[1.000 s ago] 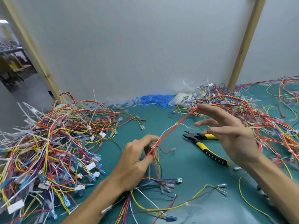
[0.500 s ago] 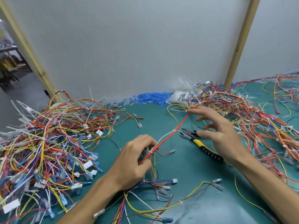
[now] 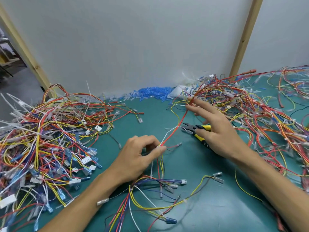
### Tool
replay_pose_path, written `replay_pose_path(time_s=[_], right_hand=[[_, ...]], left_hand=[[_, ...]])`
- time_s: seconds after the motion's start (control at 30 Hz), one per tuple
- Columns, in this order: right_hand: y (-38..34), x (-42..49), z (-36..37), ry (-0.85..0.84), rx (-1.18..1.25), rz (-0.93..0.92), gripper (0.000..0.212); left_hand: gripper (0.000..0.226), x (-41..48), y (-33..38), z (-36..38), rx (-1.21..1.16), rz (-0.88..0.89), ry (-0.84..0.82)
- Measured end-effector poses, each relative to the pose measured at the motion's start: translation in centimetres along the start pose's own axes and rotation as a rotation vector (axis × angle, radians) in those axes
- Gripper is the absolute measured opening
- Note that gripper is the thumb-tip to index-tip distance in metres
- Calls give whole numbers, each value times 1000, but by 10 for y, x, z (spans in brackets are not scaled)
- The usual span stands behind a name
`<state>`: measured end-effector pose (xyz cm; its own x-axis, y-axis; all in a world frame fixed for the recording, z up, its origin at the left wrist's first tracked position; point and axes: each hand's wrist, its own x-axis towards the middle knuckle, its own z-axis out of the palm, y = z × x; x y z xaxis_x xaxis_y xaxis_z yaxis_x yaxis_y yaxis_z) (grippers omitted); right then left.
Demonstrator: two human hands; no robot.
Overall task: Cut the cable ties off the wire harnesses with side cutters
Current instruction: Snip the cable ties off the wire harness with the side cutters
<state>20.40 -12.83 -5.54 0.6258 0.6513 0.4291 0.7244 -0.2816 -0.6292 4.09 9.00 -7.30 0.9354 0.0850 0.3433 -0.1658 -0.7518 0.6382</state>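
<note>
Head-worn view, facing forward-down, close above table [image 3: 192, 164]

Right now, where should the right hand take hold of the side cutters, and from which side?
By the yellow-and-black handles, from above: the side cutters lie flat on the mat, handles running under the right hand, blades pointing left toward the red wire.
</note>
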Motion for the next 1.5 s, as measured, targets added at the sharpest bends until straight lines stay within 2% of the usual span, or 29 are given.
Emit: replay_pose_path(time_s=[0.13,0.2,0.23,0.33,0.37,0.43,0.5,0.6,0.73,0.8,0.9,1.0,1.07,1.17,1.23,1.37,1.5], right_hand=[[-1,-1,-2,-10,28,5,85],[-3,-2,-1,17,23,-9,88],[-5,-4,2,28,23,-23,90],[-14,-9,13,-17,67,-86,91],[-17,-10,16,-56,88,-116,91],[-20,-10,19,-120,118,-167,93],[-18,-9,17,-133,133,-184,94],[-11,-8,15,-92,164,-130,95],[-6,-2,16,-11,392,77,74],[-1,3,14,-20,628,181,58],[0,4,10,-65,1004,318,38],[-4,1,11,-157,1174,317,21],[-9,1,14,-189,1213,280,8],[-15,1,26,-166,1142,245,26],[-15,-2,32,-177,973,196,33],[-10,-7,41,-227,591,114,24],[-15,-8,43,-143,466,37,9]], left_hand=[[27,0,-1,-5,-278,-112,-8],[31,-1,-2,-8,-361,-99,29],[30,-1,-2,-9,-325,-54,64],[20,2,-1,-7,4,95,234],[29,4,-1,-7,86,103,273],[52,5,-2,-8,144,116,241],[65,5,-1,-5,152,125,127],[61,4,-1,4,126,140,56],[66,5,-1,0,122,166,168],[64,6,0,-5,148,160,206],[50,4,3,-9,160,147,191],[23,3,6,-10,13,117,218],[17,4,7,-9,-103,56,219],[30,3,9,-4,-206,-4,126],[37,1,9,1,-248,-22,10],[43,1,10,7,-190,-9,-174],[52,1,12,11,-203,-64,-103]])
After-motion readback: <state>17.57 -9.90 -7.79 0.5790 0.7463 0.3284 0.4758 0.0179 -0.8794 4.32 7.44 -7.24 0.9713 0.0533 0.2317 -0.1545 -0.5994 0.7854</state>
